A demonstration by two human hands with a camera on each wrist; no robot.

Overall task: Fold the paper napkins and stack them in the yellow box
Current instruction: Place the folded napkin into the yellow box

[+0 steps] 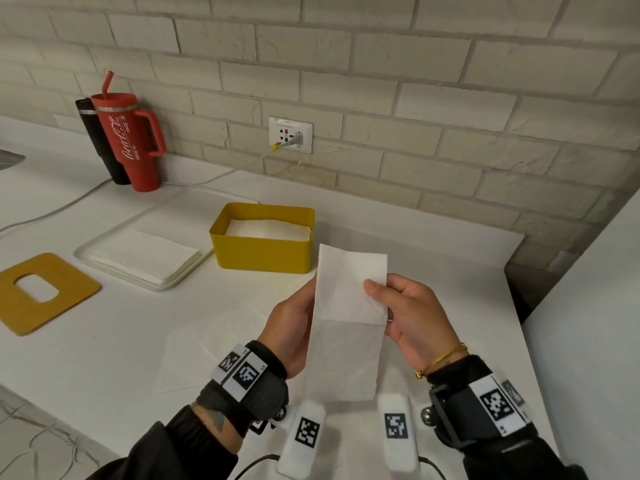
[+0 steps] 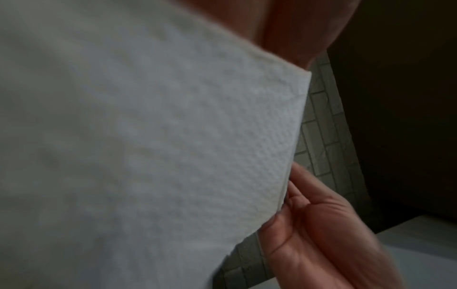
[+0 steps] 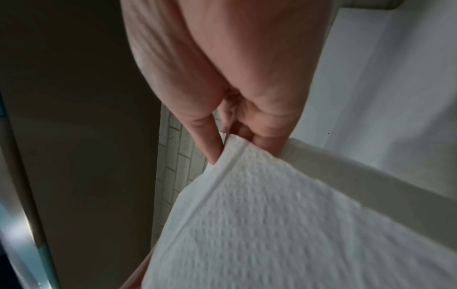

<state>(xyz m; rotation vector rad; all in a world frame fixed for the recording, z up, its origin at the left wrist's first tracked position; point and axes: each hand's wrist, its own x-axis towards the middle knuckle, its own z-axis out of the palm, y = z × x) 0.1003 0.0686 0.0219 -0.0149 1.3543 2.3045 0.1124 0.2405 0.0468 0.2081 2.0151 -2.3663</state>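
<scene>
Lid [image 1: 45,292]: yellow, flat with an oval cut-out, lying on the table [image 1: 138,341] at far left.

Tumbler [image 1: 130,140]: red, with straw, standing by the wall beside a black bottle [image 1: 98,140].

Tray [image 1: 145,252]: white, holding a flat pile of unfolded napkins, just left of the box.

Box [image 1: 263,249]: yellow, open, a stack of folded napkins already inside, lying below the rim.

Left hand [image 1: 291,327]: I have it grasping the left edge of the napkin, fingers hidden behind the paper.

Napkin [image 1: 349,317]: the task's thing, held in the air between both my hands, above the table and just in front of the box; a long strip, its upper half doubled over, the lower half thinner and hanging free.

Right hand [image 1: 412,313]: pinching the right edge, thumb on the front, fingers [image 3: 212,140] behind.

Step in hand, as I judge it: the next fold. To do it well I should bring the lower end up to meet the top edge squarely, keep both pinches at the corners so the layers do not slip, then crease lightly; thin paper tears if tugged.

Surface and room: white table, a pale brick wall behind, a socket [image 1: 291,135] with a cable plugged in and running left.
</scene>
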